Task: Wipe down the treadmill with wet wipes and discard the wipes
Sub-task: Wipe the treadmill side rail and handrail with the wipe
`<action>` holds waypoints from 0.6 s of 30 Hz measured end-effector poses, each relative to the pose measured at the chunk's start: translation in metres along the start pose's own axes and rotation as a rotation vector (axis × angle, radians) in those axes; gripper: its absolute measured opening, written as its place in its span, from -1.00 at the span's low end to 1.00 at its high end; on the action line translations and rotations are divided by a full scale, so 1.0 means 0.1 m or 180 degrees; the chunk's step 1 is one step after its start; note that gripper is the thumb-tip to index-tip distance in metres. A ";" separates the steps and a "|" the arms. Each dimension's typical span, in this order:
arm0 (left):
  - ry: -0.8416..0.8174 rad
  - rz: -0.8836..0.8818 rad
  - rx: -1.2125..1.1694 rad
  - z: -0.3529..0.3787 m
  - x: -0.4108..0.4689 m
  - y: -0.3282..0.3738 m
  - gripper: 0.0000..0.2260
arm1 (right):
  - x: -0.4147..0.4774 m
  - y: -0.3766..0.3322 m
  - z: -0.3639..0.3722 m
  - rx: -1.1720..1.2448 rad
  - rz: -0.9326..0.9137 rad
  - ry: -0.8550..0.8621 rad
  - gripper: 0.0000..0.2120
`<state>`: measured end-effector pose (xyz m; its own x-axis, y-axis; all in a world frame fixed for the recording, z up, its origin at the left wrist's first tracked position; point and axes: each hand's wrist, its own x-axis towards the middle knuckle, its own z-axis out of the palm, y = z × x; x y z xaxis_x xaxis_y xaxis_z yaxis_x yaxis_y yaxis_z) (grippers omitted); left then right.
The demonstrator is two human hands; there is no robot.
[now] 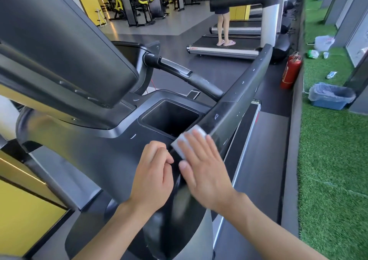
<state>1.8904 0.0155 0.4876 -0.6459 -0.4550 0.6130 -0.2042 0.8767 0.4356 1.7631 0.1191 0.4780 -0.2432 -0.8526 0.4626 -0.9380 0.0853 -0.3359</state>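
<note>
The right grip (205,172) lay flat with its fingers straight and spread, pressing a white wipe (178,145) against the near end of the treadmill's (111,150) dark side rail (239,92). The wipe sat where that rail met the console, just beside the square cup well (171,116); most of it was hidden under the fingers, with one corner showing toward the well. The right grip was blurred.

The left grip (153,172) was just beside the right one, over the console's edge, its fingers loosely curled with the thumb against the forefinger, holding nothing that could be seen. The two grips were near but apart.

A large dark screen housing (59,41) rose on the left. Off to the right, on green turf (328,160), stood a blue bin (326,104) lined with a clear bag, and a red extinguisher (290,70) stood near the rail's far end. Another person (223,11) stood on a far treadmill belt.
</note>
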 end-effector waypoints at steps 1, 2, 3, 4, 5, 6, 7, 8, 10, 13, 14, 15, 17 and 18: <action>0.0002 -0.0007 -0.0016 0.00 0.00 0.01 -0.84 | -0.04 -0.05 -0.03 -0.0007 -0.0212 -0.0138 -0.54; 0.0005 -0.0007 -0.0021 -0.01 0.00 0.01 -0.84 | -0.06 -0.05 -0.06 -0.0012 -0.0359 -0.0217 -0.54; 0.0009 0.0014 -0.0008 -0.01 0.00 0.01 -0.83 | -0.05 0.00 -0.08 -0.0061 -0.0436 -0.0231 -0.54; 0.0006 0.0052 0.0025 0.00 0.01 0.01 -0.84 | 0.00 0.10 -0.08 -0.0160 -0.0408 -0.0219 -0.55; -0.0015 0.0090 0.0073 0.00 0.01 0.01 -0.84 | 0.08 0.22 -0.07 -0.0267 -0.0257 -0.0162 -0.56; -0.0047 0.0127 0.0129 -0.01 0.02 0.01 -0.85 | 0.17 0.34 -0.07 -0.0315 -0.0011 -0.0082 -0.56; -0.0073 0.0162 0.0181 -0.01 0.04 0.01 -0.85 | 0.26 0.43 -0.08 -0.0338 0.0234 0.0022 -0.54; -0.0084 0.0187 0.0221 -0.02 0.06 0.02 -0.85 | 0.32 0.47 -0.08 -0.0320 0.0403 0.0068 -0.51; -0.0069 0.0204 0.0261 -0.03 0.15 0.03 -0.85 | 0.31 0.39 -0.07 -0.0288 0.0288 0.0054 -0.51; -0.0010 0.0162 0.0176 -0.03 0.34 0.07 -0.84 | 0.01 0.12 -0.03 -0.0067 -0.0359 -0.0180 -0.51; -0.0018 0.0126 0.0107 -0.02 0.41 0.09 -0.83 | -0.08 0.11 -0.01 0.0014 -0.0453 -0.0232 -0.48; -0.0039 0.0095 0.0040 -0.01 0.47 0.12 -0.82 | -0.13 0.17 0.04 0.0036 -0.0454 -0.0183 -0.46; -0.0148 0.0082 -0.0021 0.03 0.57 0.16 -0.80 | -0.12 0.33 0.15 0.0171 -0.0046 0.0087 -0.44; -0.0280 0.0088 -0.0004 0.07 0.61 0.16 -0.78 | -0.10 0.39 0.20 0.0379 0.0313 0.0237 -0.43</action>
<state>1.8426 0.0028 0.5274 -0.7135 -0.4151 0.5645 -0.1845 0.8885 0.4201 1.7339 0.1209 0.4436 -0.3542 -0.8022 0.4806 -0.8740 0.1010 -0.4754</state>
